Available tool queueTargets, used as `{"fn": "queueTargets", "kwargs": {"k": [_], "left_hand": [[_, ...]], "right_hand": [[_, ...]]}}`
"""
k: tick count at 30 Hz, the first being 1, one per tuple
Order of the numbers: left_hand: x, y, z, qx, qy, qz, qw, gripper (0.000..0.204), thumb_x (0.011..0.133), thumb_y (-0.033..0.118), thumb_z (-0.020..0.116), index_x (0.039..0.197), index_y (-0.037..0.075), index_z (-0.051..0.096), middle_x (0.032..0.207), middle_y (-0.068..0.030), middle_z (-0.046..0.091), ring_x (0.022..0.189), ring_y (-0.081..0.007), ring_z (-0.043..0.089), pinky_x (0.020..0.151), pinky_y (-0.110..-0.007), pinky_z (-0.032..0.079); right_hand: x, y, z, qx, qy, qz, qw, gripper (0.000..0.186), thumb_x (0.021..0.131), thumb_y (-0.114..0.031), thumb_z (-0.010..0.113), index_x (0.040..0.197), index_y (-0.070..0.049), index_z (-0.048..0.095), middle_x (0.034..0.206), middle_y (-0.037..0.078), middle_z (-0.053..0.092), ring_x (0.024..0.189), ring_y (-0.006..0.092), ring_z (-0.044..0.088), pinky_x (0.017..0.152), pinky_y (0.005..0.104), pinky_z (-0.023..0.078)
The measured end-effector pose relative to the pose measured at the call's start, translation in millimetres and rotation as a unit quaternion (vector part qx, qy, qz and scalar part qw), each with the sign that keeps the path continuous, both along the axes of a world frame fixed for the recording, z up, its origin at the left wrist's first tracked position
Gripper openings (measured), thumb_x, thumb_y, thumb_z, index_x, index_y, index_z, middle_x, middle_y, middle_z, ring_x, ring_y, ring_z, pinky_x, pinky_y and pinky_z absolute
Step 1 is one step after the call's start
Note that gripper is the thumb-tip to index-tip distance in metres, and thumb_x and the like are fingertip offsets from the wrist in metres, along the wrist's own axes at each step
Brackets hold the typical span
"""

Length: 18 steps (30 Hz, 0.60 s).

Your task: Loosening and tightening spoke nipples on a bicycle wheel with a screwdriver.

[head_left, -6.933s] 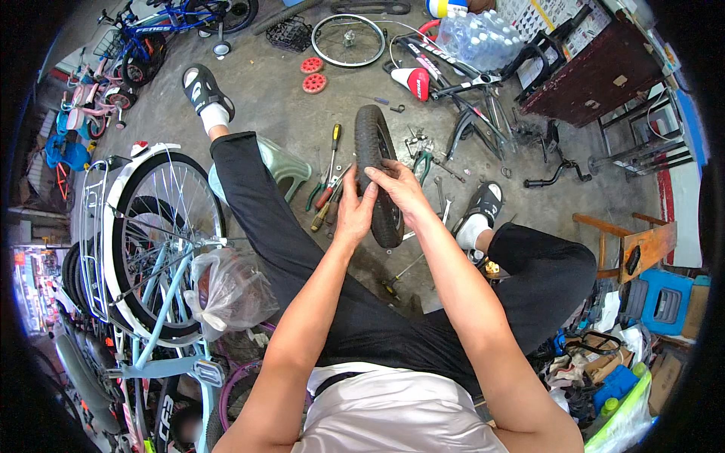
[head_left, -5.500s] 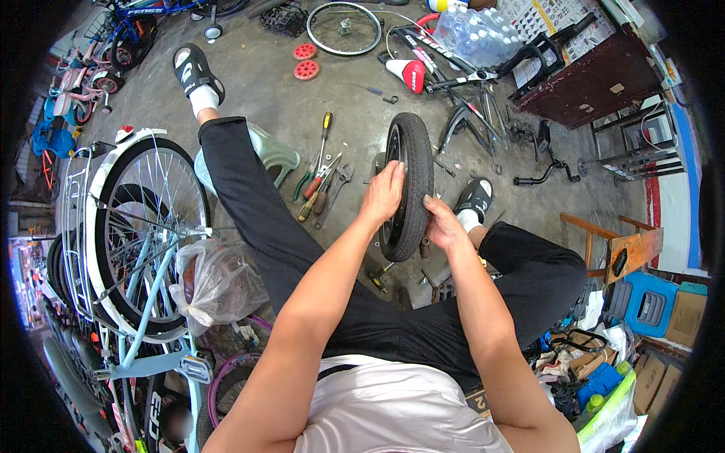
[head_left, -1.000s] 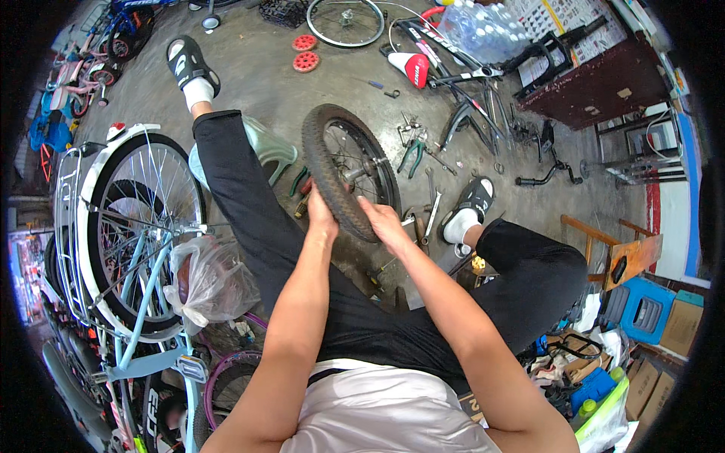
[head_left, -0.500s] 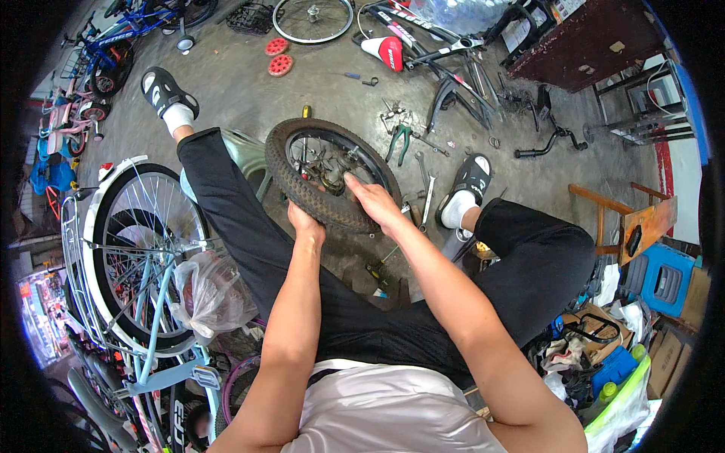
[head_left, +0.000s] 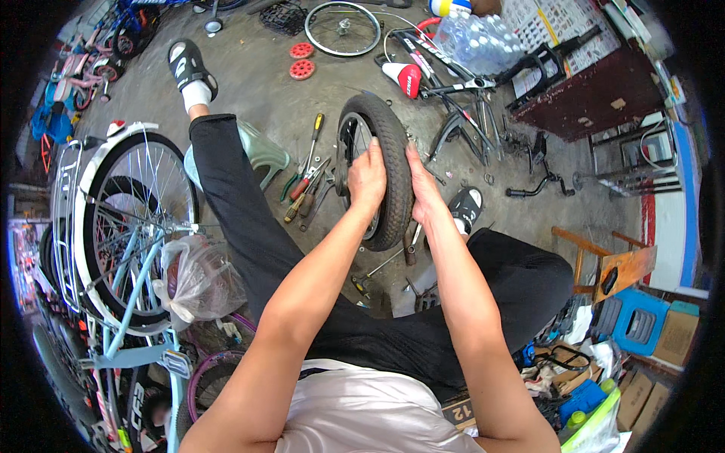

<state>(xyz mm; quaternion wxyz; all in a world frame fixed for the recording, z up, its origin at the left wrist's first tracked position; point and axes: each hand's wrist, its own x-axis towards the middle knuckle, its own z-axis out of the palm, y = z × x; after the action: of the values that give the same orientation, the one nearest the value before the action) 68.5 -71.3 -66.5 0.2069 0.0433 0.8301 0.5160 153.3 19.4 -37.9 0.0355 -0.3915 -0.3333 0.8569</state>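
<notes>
Between my two hands a small bicycle wheel (head_left: 391, 162) with a knobbly black tyre stands nearly upright, tilted a little, above the floor in front of me. My left hand (head_left: 367, 180) grips it from the rim side, with the thumb along the tyre's edge. Against the tread on the opposite side presses my right hand (head_left: 424, 185), its thumb pointing up and its other fingers largely hidden. Just left of the wheel lie a yellow-handled screwdriver (head_left: 316, 136), red-handled pliers (head_left: 300, 186) and several other hand tools.
A pale green plastic stool (head_left: 260, 155) stands by my left leg. On the left is a light-blue bicycle (head_left: 132, 279). Ahead lie a bare wheel rim (head_left: 343, 51), two red discs (head_left: 302, 69) and a frame with a red-white saddle (head_left: 402, 79). A wooden stool (head_left: 627, 273) stands right.
The wheel has turned from lying tilted to nearly upright and shifted right. My left hand has moved from under the tyre to its rim side; my right hand now presses the tread.
</notes>
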Motion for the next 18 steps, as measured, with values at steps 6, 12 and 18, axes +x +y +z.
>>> {"fn": "queueTargets", "kwargs": {"k": [6, 12, 18], "left_hand": [[39, -7, -26, -0.075, 0.037, -0.101, 0.991, 0.067, 0.110, 0.056, 0.032, 0.118, 0.004, 0.072, 0.108, -0.0308, 0.070, 0.107, -0.0516, 0.065, 0.094, -0.059, 0.049], [39, -28, -21, -0.025, 0.019, -0.125, 0.992, 0.066, 0.111, 0.054, 0.032, 0.110, -0.001, 0.069, 0.107, -0.0305, 0.070, 0.106, -0.0513, 0.064, 0.091, -0.057, 0.048], [53, -79, -20, 0.050, -0.008, -0.149, 0.988, 0.054, 0.112, 0.045, 0.039, 0.111, -0.003, 0.064, 0.107, -0.0304, 0.068, 0.106, -0.0519, 0.062, 0.089, -0.053, 0.048]], "right_hand": [[51, 10, -70, -0.043, -0.028, -0.008, 0.999, 0.081, 0.093, -0.074, 0.059, 0.141, -0.010, 0.062, 0.137, 0.010, 0.068, 0.123, 0.0287, 0.065, 0.108, 0.0462, 0.050], [55, -5, -38, -0.022, -0.036, 0.039, 0.998, 0.084, 0.095, -0.077, 0.054, 0.142, -0.008, 0.061, 0.139, 0.008, 0.066, 0.124, 0.0275, 0.062, 0.108, 0.0448, 0.047], [46, 19, -53, 0.149, -0.186, 0.101, 0.966, 0.103, 0.089, -0.089, 0.047, 0.142, -0.001, 0.056, 0.137, 0.015, 0.063, 0.116, 0.0289, 0.061, 0.099, 0.0461, 0.048]]}}
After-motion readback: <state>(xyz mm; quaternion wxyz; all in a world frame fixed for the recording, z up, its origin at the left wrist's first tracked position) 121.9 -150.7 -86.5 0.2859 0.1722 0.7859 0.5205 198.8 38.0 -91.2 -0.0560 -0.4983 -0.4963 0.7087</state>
